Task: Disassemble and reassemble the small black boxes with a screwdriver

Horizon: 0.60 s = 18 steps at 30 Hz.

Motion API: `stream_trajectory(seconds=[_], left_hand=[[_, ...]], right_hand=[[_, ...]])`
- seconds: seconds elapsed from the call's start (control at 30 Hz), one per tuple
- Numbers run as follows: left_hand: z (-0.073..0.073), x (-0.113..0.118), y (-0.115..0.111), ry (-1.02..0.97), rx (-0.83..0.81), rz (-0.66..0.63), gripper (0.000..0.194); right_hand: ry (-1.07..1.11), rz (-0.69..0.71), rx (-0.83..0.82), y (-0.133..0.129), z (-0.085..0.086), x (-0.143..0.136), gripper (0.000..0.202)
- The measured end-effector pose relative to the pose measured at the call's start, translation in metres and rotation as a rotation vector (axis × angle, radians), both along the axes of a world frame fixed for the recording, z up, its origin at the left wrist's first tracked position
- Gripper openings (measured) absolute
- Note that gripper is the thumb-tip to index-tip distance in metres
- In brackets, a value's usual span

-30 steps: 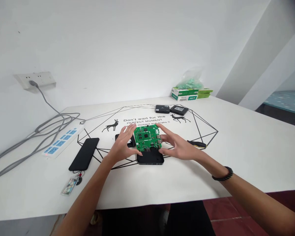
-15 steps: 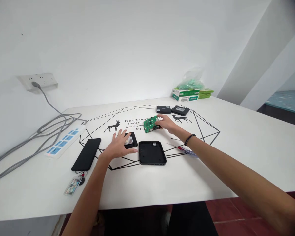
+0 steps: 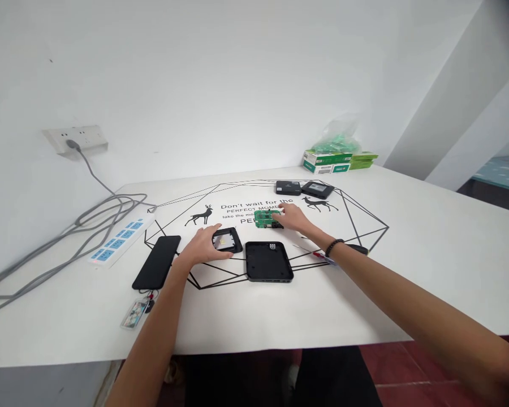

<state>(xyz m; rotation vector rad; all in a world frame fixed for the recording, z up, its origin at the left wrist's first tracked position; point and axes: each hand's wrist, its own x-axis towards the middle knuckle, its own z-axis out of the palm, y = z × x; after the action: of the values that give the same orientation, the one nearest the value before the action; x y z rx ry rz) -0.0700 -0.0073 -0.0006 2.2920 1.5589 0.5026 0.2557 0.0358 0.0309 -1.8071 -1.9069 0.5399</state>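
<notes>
A green circuit board (image 3: 263, 218) lies low over the printed lettering on the white table, with the fingers of my right hand (image 3: 289, 217) closed on its right edge. My left hand (image 3: 203, 246) has thumb and fingers spread around the left side of a small black cover (image 3: 234, 239) with a pale plate inside; whether it grips the cover is hard to tell. Between and in front of my hands rests an open black square case (image 3: 268, 262). A red-tipped screwdriver (image 3: 320, 256) is partly hidden beneath my right forearm.
Two black boxes (image 3: 288, 187) stand at the back. Green and white cartons (image 3: 327, 158) with a plastic bag are behind them. On the left are a black phone (image 3: 158, 263) with a charm, a power strip (image 3: 121, 240) and coiled grey cable (image 3: 85, 217).
The circuit board has gone from tilted to nearly flat, lower in my right hand. My left hand has shifted left over the small cover, showing more of it. The whole view has moved slightly.
</notes>
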Motion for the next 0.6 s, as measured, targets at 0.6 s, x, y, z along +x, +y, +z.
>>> stream_trajectory(seconds=[0.6], left_hand=[[0.052,0.044,-0.060,-0.289,0.080,-0.292,0.105]], right_hand=[[-0.209,0.619,0.363,-0.057,-0.023,-0.004,0.057]])
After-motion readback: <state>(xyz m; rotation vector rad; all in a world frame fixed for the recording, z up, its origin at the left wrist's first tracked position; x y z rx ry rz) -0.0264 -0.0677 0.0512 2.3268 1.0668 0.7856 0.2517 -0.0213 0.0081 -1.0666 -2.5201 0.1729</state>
